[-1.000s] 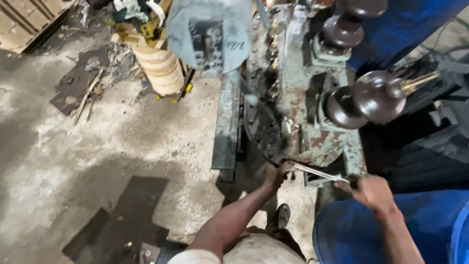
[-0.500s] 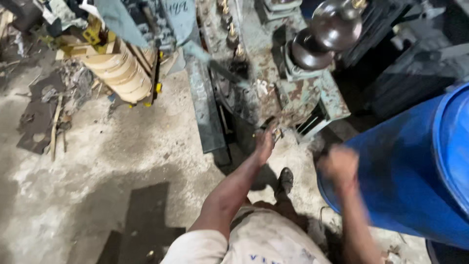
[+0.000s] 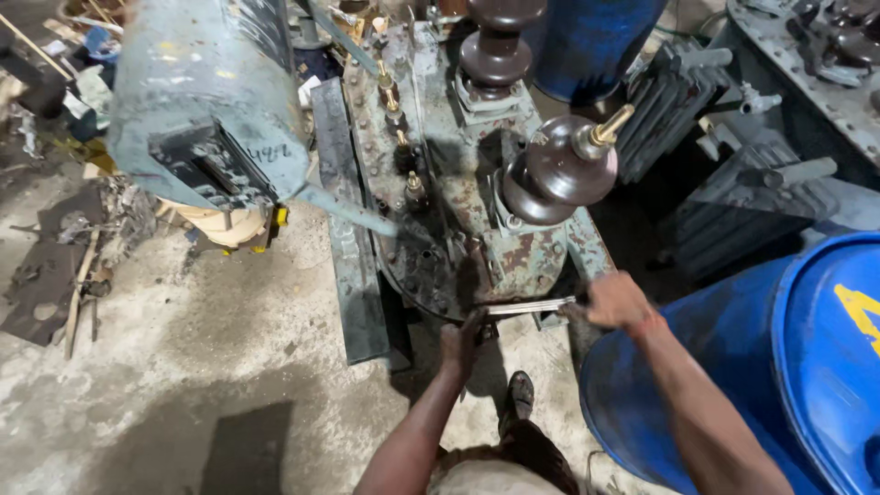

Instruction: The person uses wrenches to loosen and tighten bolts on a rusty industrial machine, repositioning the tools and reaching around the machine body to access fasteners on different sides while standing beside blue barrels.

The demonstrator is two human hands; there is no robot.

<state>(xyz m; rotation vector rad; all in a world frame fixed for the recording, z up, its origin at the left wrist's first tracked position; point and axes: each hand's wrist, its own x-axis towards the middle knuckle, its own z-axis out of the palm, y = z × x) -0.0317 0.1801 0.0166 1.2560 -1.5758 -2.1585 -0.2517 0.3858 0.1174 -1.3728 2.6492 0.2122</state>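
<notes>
Both of my hands worked at the near rim of the rusty transformer top (image 3: pixel 513 252). My right hand (image 3: pixel 619 301) was clenched round the handle of a flat metal spanner (image 3: pixel 530 307), which lay level across that edge. My left hand (image 3: pixel 460 341) pressed against the spanner's far end at the rim; whether its grip was closed I could not tell. Brown insulators (image 3: pixel 559 174) stood just above, a blue drum (image 3: pixel 779 376) sat beside my right arm, and my foot (image 3: pixel 521 396) rested on the concrete floor (image 3: pixel 229 367).
</notes>
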